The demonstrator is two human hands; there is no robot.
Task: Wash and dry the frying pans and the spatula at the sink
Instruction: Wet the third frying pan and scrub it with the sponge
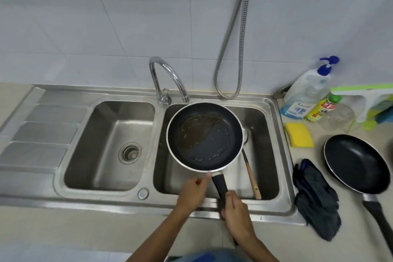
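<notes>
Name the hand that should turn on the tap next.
Probably left. The right hand grips the pan by its handle, while the left hand only touches its rim and lies nearer the tap.

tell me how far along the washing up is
Nothing looks finished. In hand: the right hand grips the handle of a greasy pan over the right basin, left hand at its rim. Left: washing it and the spatula lying in the basin, then drying; the second pan waits on the counter near the cloth and sponge.
</notes>
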